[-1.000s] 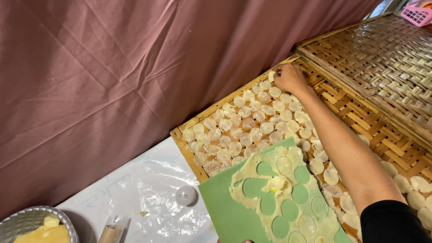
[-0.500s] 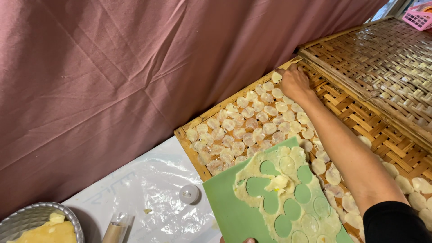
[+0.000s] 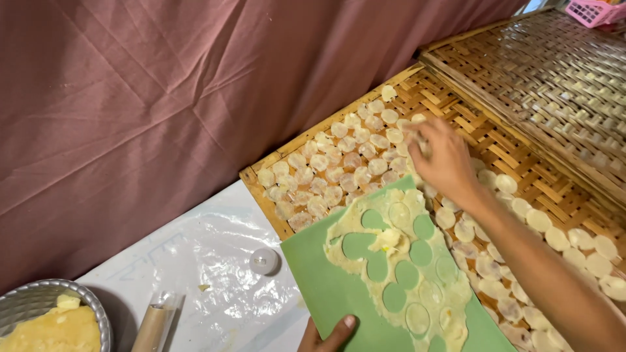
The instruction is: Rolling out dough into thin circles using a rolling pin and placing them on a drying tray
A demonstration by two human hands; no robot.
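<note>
Nearest me, my left hand (image 3: 329,336) pinches the green board's (image 3: 332,287) lower edge, holding it slanted over the table. The dough sheet (image 3: 398,261) lies on it. Beyond, my right hand (image 3: 443,160), fingertips drawn narrow, hovers over discs (image 3: 352,156) on the woven tray (image 3: 495,143); I cannot tell whether it holds one.
</note>
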